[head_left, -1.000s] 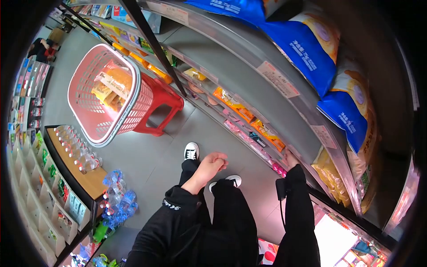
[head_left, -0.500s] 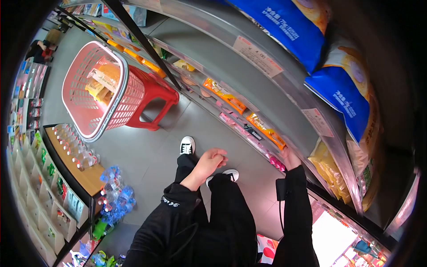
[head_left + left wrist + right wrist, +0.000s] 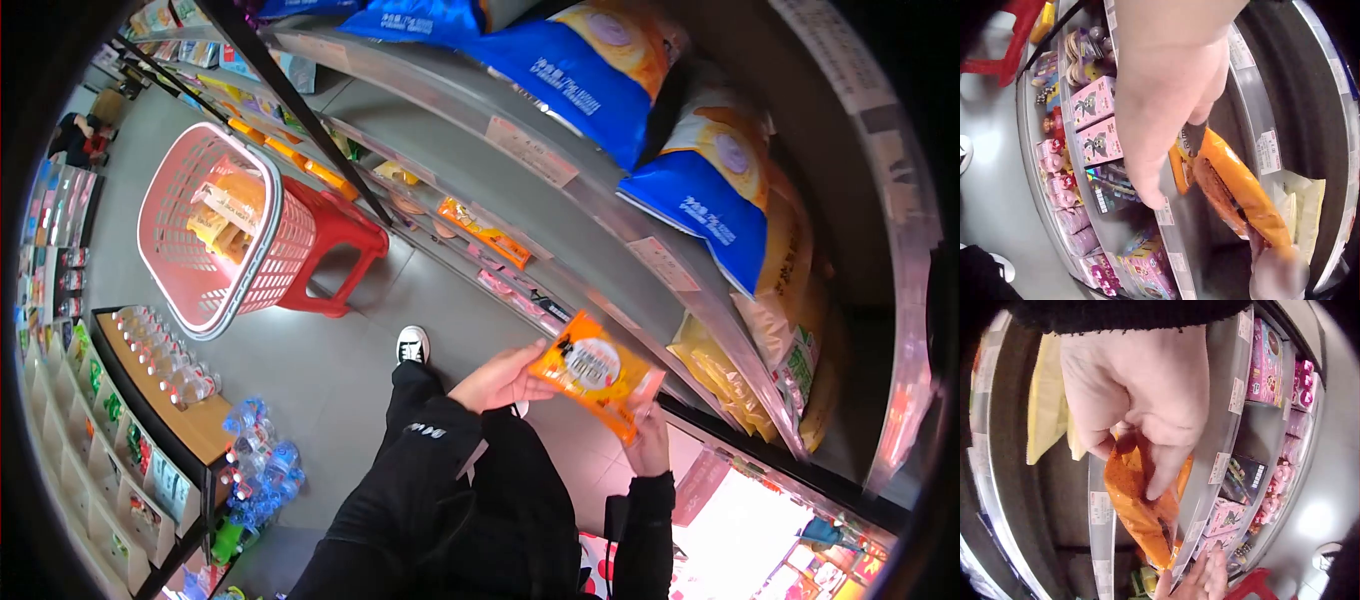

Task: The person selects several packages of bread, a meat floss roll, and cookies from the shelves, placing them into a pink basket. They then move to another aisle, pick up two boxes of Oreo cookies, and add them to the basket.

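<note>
An orange snack packet (image 3: 610, 390) with a white round label is held up in front of the lower shelf. My right hand (image 3: 648, 440) pinches its right end, with the thumb (image 3: 1163, 472) pressed on the wrapper in the right wrist view. At the packet's other end is my left hand (image 3: 500, 380), its fingers loosely extended at the edge. Seen from the right wrist, the left hand (image 3: 1200, 578) is palm up with fingers spread. In the left wrist view, its thumb (image 3: 1150, 187) stands apart from the wrapper. Another orange packet (image 3: 485, 232) lies on the shelf.
A pink basket (image 3: 285, 265) with packaged food sits on a red stool (image 3: 350, 255) at left. Blue snack bags (image 3: 575, 85) and yellow packets (image 3: 720, 370) fill shelves at right. Bottles (image 3: 265, 455) stand on the left, and boxed toys (image 3: 1094, 103) line the lowest shelves.
My right hand has drawn an orange packet off the shelf toward me. The left hand has moved right to the packet's end, its fingers opening from a loose curl.
</note>
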